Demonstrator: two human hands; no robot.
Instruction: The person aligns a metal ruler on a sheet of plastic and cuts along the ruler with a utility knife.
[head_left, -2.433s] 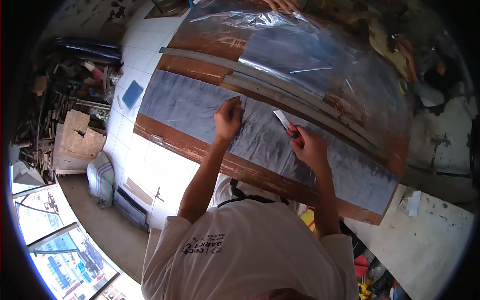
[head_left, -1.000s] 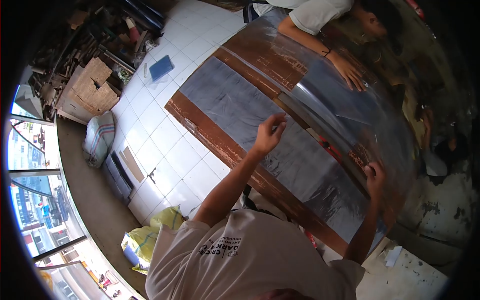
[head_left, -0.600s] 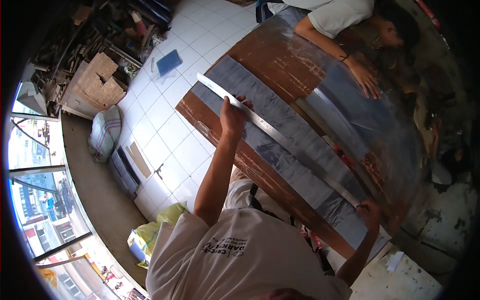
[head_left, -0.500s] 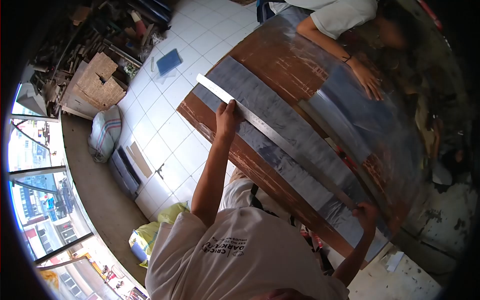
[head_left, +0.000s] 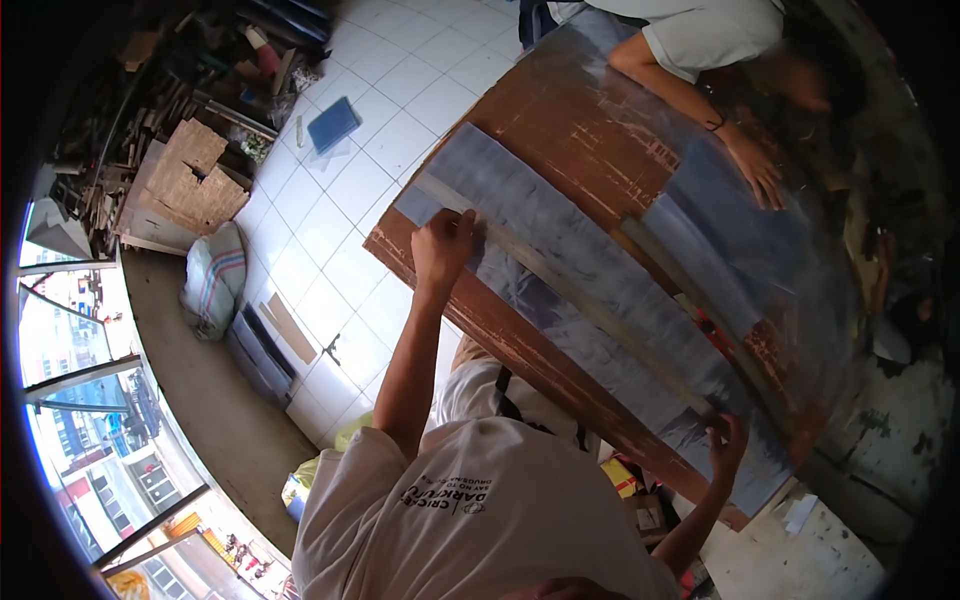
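Filling the middle of the view, the brown-topped table (head_left: 565,135) stands over a white tiled floor (head_left: 370,215); glossy blue plastic sheeting (head_left: 700,195) lies spread toward its far edge; a long grey sheet (head_left: 600,270) lies along the near edge, a margin of scratched brown left bare there, seemingly set close to the body so that both arms can reach most of its length; on that sheet rests a long, narrow straightedge (head_left: 575,292), laid lengthwise and roughly parallel to the table's near edge, probably so that its line follows the sheet; a second bar (head_left: 672,265) lies beyond, toward the far edge, perhaps to weigh the sheeting down.

The left hand (head_left: 445,245) is at the straightedge near the table's left end, its grip drawn together, thumb and fingertips pinched on the bar; the right hand (head_left: 727,440) is at the other end, toward the table's right end, fingers curled beside the bar's tip, though whether that grip is clamped or merely touching I cannot tell; hands set so well apart look meant to stop the bar swinging out of line; a co-worker's hand (head_left: 755,175) rests on the sheeting, fingers extended, apparently steadying it; smallest, a red object (head_left: 713,333) lies between the grey sheet and the second bar, too little of it showing to name.
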